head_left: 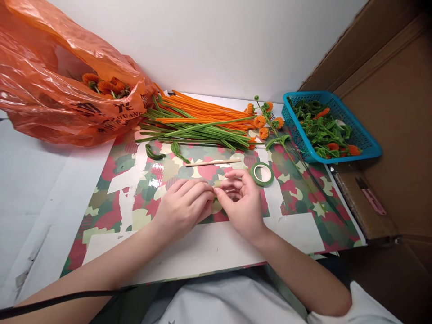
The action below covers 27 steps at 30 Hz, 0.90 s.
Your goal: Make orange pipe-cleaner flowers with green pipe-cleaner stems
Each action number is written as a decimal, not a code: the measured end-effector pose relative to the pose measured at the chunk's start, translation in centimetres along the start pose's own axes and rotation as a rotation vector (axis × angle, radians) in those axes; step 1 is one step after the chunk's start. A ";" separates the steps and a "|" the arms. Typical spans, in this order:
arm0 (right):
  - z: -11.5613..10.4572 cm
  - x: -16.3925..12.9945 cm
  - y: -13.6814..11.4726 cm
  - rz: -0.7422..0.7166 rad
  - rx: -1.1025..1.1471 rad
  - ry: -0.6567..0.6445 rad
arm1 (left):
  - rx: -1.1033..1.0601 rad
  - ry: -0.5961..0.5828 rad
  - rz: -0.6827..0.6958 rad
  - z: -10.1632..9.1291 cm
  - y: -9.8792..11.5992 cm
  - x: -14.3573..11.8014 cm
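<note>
My left hand [184, 207] and my right hand [241, 200] meet fingertip to fingertip over the patterned mat [297, 198], pinching something small between them; a speck of green shows there, but what it is stays hidden. A roll of green tape [262, 174] lies just right of my right hand. A thin wooden stick [212, 162] lies just beyond both hands. Two bent green pipe-cleaner pieces [178, 152] rest farther back.
A bundle of orange and green pipe cleaners [199, 121] lies at the back. Finished orange flower stems [266, 123] lean beside a blue basket [369, 148] of green and orange pieces. An orange plastic bag [50, 90] sits back left. A cardboard box [388, 90] stands right.
</note>
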State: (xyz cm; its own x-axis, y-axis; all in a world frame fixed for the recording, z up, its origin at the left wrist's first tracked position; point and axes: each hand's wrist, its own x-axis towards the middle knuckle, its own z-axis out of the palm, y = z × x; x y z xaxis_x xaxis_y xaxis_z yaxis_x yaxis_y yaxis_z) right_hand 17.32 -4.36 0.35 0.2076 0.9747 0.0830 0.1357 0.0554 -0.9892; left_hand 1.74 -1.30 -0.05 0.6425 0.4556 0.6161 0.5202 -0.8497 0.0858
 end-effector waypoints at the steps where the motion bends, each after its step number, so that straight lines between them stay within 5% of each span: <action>1: 0.0 -0.1 0.1 -0.081 -0.044 0.015 | -0.048 -0.007 -0.052 0.1 0.1 -0.1; 5: -0.2 -0.4 0.5 -0.373 -0.217 0.027 | -0.272 -0.025 -0.259 0.2 0.4 -0.2; 10: -0.4 0.0 0.2 -0.561 -0.364 -0.020 | -0.647 -0.144 -0.575 0.1 0.7 -0.3; 17: -0.6 0.1 -0.9 -0.424 -0.168 -0.155 | -0.965 -0.155 -0.879 -0.2 1.0 -0.1; 22: -1.6 -0.4 -1.8 -0.581 -0.243 -0.276 | -1.072 -0.099 -0.946 -0.4 0.7 0.2; 27: -2.5 -0.4 -2.8 -0.639 -0.374 -0.151 | -0.895 -0.004 -0.814 -0.7 0.5 0.1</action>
State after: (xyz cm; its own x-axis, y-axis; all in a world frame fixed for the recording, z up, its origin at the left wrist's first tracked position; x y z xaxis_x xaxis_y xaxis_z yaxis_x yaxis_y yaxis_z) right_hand 19.23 -5.42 3.40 -0.1534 0.7982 0.5826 0.5107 0.5687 -0.6448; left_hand 1.67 -1.84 0.63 0.3108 0.9419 0.1271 0.2012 -0.1959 0.9598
